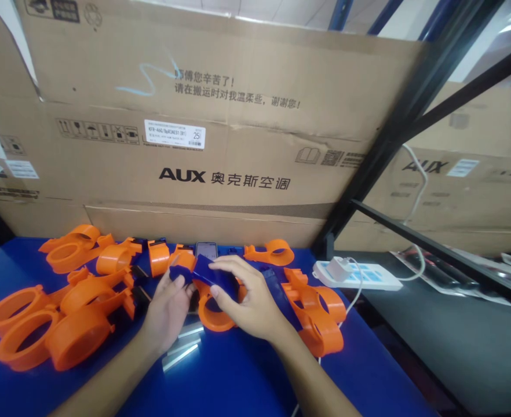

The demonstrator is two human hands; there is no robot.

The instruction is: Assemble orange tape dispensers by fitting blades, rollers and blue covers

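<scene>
In the middle of the view both hands meet over a blue surface. My left hand (171,310) is closed, with thumb and fingers pinching a small dark blue piece (180,272). My right hand (249,295) grips a larger, glossy blue plastic part (210,272) between thumb and fingers. The two blue pieces are close together; whether they join is unclear. Just below them shows an orange tape dispenser (216,318), partly covered by my right hand. Shiny metal strips (181,350) lie on the table near my left wrist.
Several orange tape dispensers (79,336) are heaped at the left, others (316,318) at the right. A phone (206,250) rests behind my hands. A white power strip (360,273) with a plugged-in charger lies right, beside a black rack post (381,145). Cardboard (238,145) walls off the back.
</scene>
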